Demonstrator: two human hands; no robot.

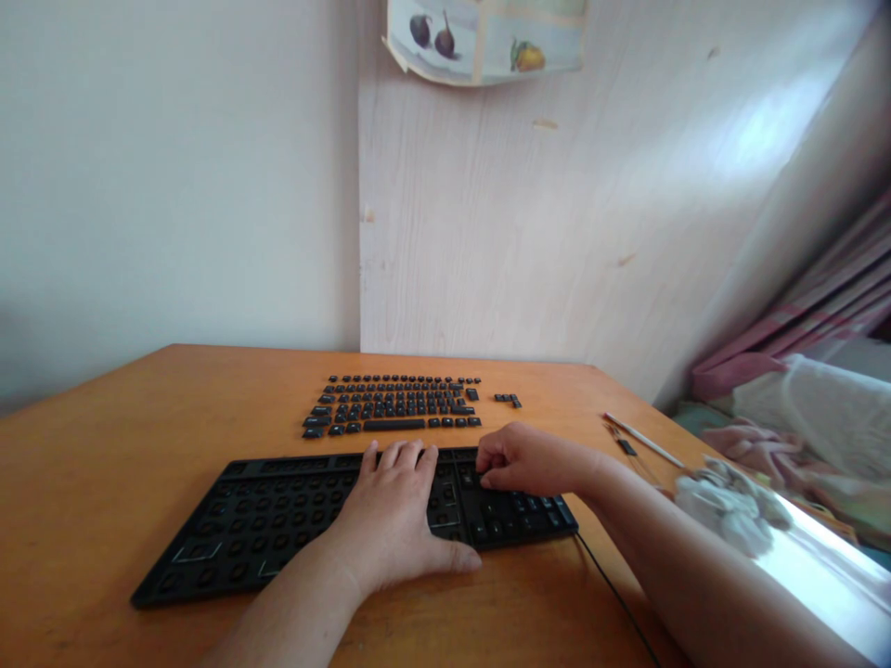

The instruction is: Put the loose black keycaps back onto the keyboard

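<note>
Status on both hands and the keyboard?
Left hand spread flat on keyboard. Right hand curled over its right part; grip contents hidden. Keyboard partly stripped, removed keycaps laid out behind. Nothing seen blocking.

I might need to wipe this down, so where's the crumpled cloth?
The crumpled cloth lies at the table's right edge, beside the pencil-like stick.

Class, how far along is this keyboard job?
If keys are coming off, the main section looks done: bare sockets, loose keycaps in rows behind. In hand: right hand, fingers curled, at the keypad's top; left hand on the keyboard. Left: keypad keys, seemingly fitted.
</note>
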